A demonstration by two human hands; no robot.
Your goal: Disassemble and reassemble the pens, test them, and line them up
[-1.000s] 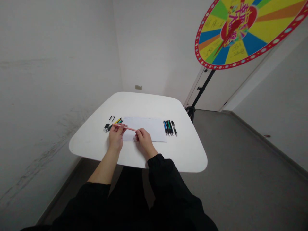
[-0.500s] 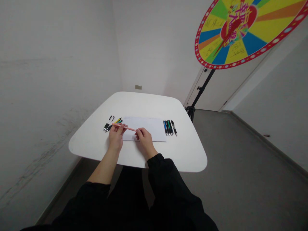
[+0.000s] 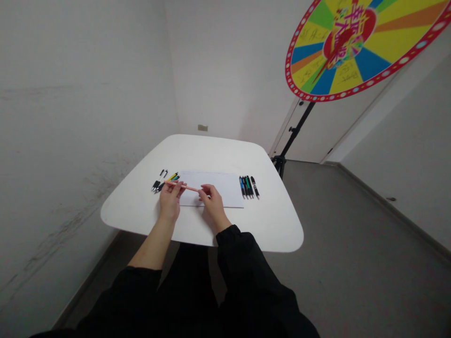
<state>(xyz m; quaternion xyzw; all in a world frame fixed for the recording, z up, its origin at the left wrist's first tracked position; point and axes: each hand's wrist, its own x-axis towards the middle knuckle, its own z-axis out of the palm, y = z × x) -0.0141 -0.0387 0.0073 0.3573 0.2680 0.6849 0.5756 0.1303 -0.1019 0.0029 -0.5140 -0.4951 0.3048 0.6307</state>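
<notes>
Here, left of frame centre, the left hand (image 3: 169,203) gripped a pink pen (image 3: 190,188); whether the right hand (image 3: 213,203) pinched its right end was unclear.

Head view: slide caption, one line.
Left hand holding a pink pen over white paper, right hand at one end, more pens on the table to either side.

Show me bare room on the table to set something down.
Bare: the table beyond the paper, and its near right corner, this side of the right pens. Crowded: around the left pens, and over the paper, where the left hand holds a pink pen, right hand at its end.
</notes>
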